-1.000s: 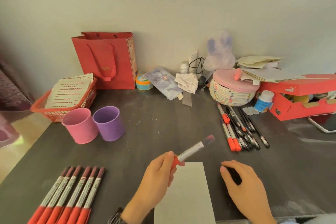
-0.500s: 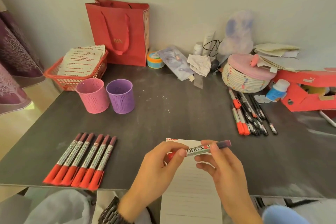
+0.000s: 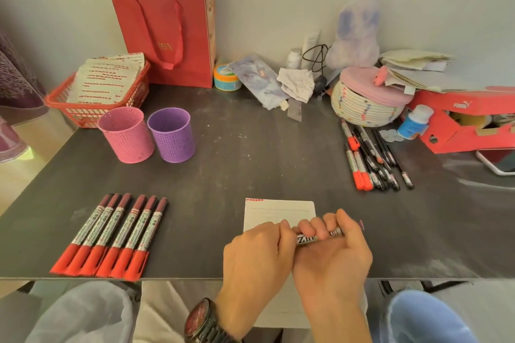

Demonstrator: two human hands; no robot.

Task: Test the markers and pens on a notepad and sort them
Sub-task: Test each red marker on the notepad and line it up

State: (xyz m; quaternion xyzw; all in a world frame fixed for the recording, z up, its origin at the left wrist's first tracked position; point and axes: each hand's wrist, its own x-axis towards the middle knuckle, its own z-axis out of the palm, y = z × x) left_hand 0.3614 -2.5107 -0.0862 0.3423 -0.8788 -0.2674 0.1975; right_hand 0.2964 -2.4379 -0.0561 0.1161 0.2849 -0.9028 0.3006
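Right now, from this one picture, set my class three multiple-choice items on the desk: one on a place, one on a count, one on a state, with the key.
1. Where does the purple cup stand?
A. just right of the pink cup
B. just left of it
C. stacked inside it

2. How many markers make up the row of red markers at the front left?
A. four
B. six
C. eight

3. The held marker over the notepad is
A. lying free
B. gripped by one hand alone
C. gripped by both hands

Key:
1 A: the cups stand side by side, with purple on the right.
2 B: six barrels lie side by side.
3 C: the left hand and right hand both curl their fingers round it.
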